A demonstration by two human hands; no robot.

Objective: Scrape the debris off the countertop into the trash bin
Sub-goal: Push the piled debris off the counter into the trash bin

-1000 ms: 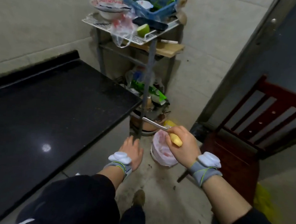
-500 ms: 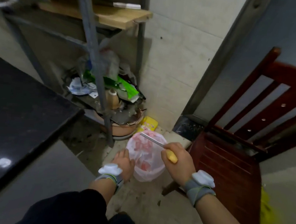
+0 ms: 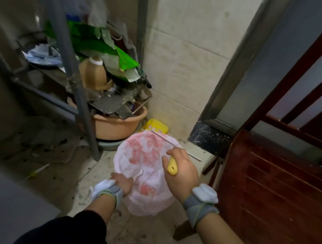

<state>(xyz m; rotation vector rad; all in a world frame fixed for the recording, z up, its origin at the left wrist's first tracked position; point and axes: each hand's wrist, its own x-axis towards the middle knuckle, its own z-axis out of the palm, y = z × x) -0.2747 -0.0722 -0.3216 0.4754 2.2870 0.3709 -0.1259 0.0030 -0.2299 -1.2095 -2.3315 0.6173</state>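
Trash bin [image 3: 146, 179] sits on the floor between rack leg [image 3: 82, 114] and chair [image 3: 268, 181], my left hand [image 3: 121, 183] pinches its bag rim, my right hand [image 3: 183, 169] grips the yellow-handled scraper [image 3: 172, 167] above it; I judge dumping underway, countertop out of view.

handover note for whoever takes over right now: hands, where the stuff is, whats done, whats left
Left hand grips the near rim of the white plastic bin bag with red print, which stands on the floor beside the red wooden chair.
Right hand holds the yellow-handled metal knife, blade over the bag's mouth.
Done: tool is at the bin; whether debris has dropped can't be told.
Left: countertop is out of view; check it.
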